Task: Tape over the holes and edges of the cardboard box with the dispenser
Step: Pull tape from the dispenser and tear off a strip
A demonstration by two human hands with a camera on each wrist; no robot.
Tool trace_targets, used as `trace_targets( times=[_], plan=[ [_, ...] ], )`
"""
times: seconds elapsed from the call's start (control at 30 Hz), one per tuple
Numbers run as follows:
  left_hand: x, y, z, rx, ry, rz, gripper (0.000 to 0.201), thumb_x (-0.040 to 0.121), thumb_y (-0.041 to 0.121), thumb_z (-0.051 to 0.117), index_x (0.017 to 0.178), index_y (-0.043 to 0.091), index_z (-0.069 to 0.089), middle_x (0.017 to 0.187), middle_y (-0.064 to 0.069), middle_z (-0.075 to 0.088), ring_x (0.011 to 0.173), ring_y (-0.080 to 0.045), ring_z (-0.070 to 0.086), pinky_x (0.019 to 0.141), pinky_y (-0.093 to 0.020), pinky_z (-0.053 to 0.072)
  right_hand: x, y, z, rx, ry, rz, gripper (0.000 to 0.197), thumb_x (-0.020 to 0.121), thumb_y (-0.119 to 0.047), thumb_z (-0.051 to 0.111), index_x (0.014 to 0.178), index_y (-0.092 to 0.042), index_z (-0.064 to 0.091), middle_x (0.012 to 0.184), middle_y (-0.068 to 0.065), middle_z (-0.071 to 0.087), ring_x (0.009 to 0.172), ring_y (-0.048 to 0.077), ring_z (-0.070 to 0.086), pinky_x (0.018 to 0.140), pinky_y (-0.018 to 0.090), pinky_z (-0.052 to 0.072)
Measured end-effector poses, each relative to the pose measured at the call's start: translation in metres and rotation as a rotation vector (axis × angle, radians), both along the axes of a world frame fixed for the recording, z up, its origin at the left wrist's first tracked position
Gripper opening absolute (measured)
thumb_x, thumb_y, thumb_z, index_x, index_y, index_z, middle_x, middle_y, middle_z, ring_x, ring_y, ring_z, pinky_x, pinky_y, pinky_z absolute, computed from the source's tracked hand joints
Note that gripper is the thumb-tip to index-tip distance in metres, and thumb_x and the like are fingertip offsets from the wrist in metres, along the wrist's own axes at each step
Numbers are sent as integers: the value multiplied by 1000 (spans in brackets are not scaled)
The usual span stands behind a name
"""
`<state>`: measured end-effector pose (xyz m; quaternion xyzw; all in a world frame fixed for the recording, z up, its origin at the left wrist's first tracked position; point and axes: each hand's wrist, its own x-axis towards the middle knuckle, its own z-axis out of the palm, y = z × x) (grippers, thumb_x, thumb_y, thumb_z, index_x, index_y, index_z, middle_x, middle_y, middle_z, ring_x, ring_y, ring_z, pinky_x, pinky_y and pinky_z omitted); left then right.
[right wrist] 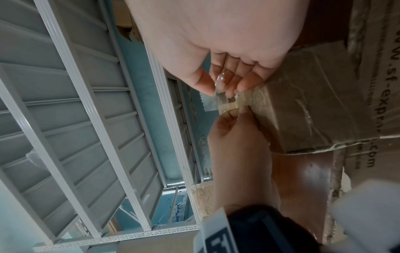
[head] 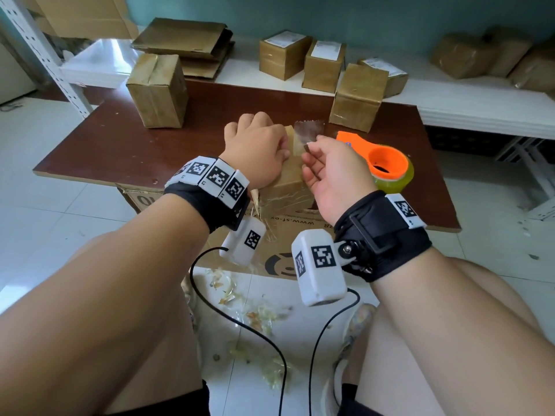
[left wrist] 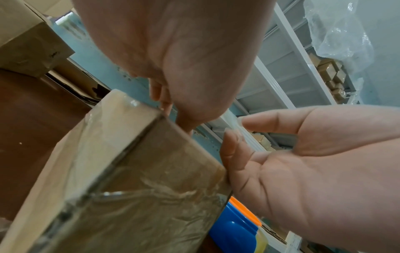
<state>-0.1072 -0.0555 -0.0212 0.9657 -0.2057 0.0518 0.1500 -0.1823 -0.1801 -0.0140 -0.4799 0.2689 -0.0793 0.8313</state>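
At bench (head: 120,145) edge, cardboard box (head: 288,187) is gripped by curled left hand (head: 255,148); loose tape strip (head: 309,130) is pinched by right hand (head: 333,172), not yet smoothed down. Sides already taped; dispenser (head: 387,163) set aside.

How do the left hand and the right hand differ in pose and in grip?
The left hand lies back-up on the cardboard box, holding the tape strip at its corner; the right hand turns palm-up beside the box, pinching the strip's free part. Both wear black wrist straps.
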Motion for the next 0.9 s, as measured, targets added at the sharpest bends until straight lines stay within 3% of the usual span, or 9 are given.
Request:
trace_targets(
  times=[0.07, 0.13, 0.2, 0.3, 0.37, 0.43, 0.6, 0.7, 0.9],
  plan=[
    [4, -1, 0, -74, 4, -7, 5, 106, 26, 58, 101, 26, 60, 122, 6, 61, 150, -25, 39, 128, -56, -4, 1, -1, 1, 2, 9, -3, 14, 99, -5, 62, 106, -16, 67, 85, 0, 68, 75, 9, 67, 61, 20, 52],
    [7, 0, 3, -107, 29, 4, 9, 108, 25, 54, 101, 24, 60, 91, 14, 61, 123, -17, 60, 128, -53, -10, 1, -2, 1, -14, 22, -5, 13, 100, -6, 61, 105, -17, 67, 81, -2, 69, 75, 9, 68, 62, 21, 52],
    [9, 2, 4, -123, 51, -5, 11, 108, 32, 54, 103, 25, 60, 82, 17, 56, 99, -13, 59, 129, -51, -5, 2, -1, 1, -44, 39, -7, 13, 101, -7, 61, 102, -19, 66, 77, -4, 69, 74, 7, 69, 62, 20, 52],
    [10, 4, 3, -145, 77, -51, 11, 107, 39, 55, 104, 30, 60, 93, 16, 59, 97, -10, 55, 124, -48, 10, 2, -1, 0, -62, 48, -11, 14, 101, -7, 60, 102, -19, 67, 73, -6, 70, 72, 6, 70, 61, 20, 52],
    [13, 6, 3, -112, 75, -80, 10, 104, 38, 58, 101, 31, 64, 110, 15, 60, 102, -10, 54, 110, -41, 20, 1, -2, 1, -63, 47, -15, 14, 101, -7, 60, 102, -19, 66, 72, -6, 70, 73, 7, 70, 62, 20, 52],
    [15, 8, 4, -68, 63, -100, 10, 102, 35, 61, 96, 30, 67, 120, 15, 58, 109, -11, 54, 99, -40, 20, 0, -3, 1, -79, 47, -19, 14, 101, -7, 59, 100, -19, 66, 74, -6, 69, 75, 8, 70, 63, 20, 51],
    [19, 7, 6, -31, 63, -99, 14, 102, 33, 61, 90, 30, 68, 131, 11, 57, 121, -17, 54, 101, -43, 23, 0, -4, 1, -128, 55, -28, 14, 100, -6, 59, 97, -18, 66, 69, -7, 68, 79, 11, 70, 60, 20, 50],
    [20, 3, 5, -27, 54, -83, 15, 102, 33, 61, 89, 31, 68, 132, 9, 56, 121, -21, 54, 103, -45, 26, 1, -3, 0, -156, 49, -29, 16, 99, -5, 59, 96, -19, 65, 75, -4, 68, 84, 13, 69, 60, 20, 50],
    [20, -3, 2, -32, 41, -63, 16, 103, 36, 60, 90, 31, 67, 133, 4, 55, 120, -25, 54, 96, -42, 25, 1, 0, 0, -222, 26, -35, 27, 95, 5, 58, 96, -21, 65, 87, 2, 69, 90, 18, 68, 62, 21, 49]
  ],
)
